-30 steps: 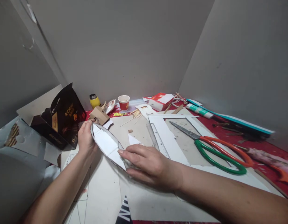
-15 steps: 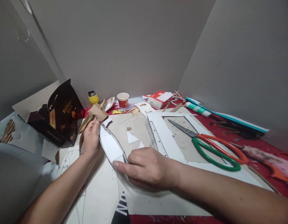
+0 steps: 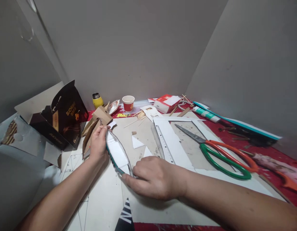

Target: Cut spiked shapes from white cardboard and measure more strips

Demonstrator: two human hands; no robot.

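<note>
Hands clamp my white paper boat hull [image 3: 116,152] — left hand [image 3: 98,143] pinching its far tip, right hand [image 3: 156,177] its near end.

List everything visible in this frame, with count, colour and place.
boat-shaped card piece: 1, white with a green edge, front centre, held at both ends
scissors: 1, green and orange handles, right
ruler: 1, clear, centre
white card frame: 1, centre, under the scissors
paper cup: 1, red and white, back
bottle: 1, yellow, back left
dark printed box: 1, brown, left
red and white box: 1, back
tube: 1, green and white, back right
left hand: far end of the piece
right hand: near end
</note>
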